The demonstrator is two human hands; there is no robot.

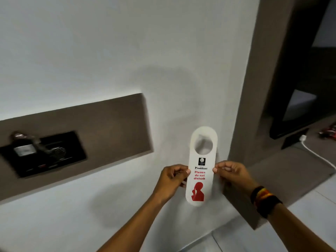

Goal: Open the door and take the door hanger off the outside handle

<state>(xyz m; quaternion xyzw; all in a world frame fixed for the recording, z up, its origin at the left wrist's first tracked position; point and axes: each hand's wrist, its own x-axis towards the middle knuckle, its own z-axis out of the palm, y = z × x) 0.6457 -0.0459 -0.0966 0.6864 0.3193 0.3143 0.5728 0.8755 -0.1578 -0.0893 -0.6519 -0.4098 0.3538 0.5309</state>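
A white door hanger (201, 166) with a round hole at its top, red "Please do not disturb" lettering and a red figure is held upright in front of a white wall. My left hand (172, 179) pinches its left edge. My right hand (231, 174) pinches its right edge, with dark and orange bands on that wrist. The hanger hangs on no handle. No door handle shows in this view.
A brown wall panel (109, 124) carries a black card-holder unit (43, 153) at the left. To the right stands a brown frame edge (254, 88), with a dark opening (300, 88) beyond it. A white cable (316, 155) runs across the floor at the right.
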